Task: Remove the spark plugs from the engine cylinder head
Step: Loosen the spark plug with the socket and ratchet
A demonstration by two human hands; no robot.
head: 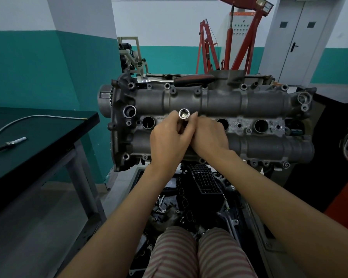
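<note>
The grey engine cylinder head lies across the middle of the view, with a row of round plug wells along its centre. A chrome socket tube stands upright over the second well from the left, its open end facing me. My left hand grips the tube with curled fingers. My right hand presses in beside it, fingers curled against the same tube. Three other wells show as dark openings; whether plugs sit inside them is hidden. One removed spark plug lies on the dark table at left.
A ratchet with a red and black handle rests on the far edge of the head. A dark table stands at left with a bent metal rod. Red engine cranes stand behind. Black engine parts fill the space below, near my knees.
</note>
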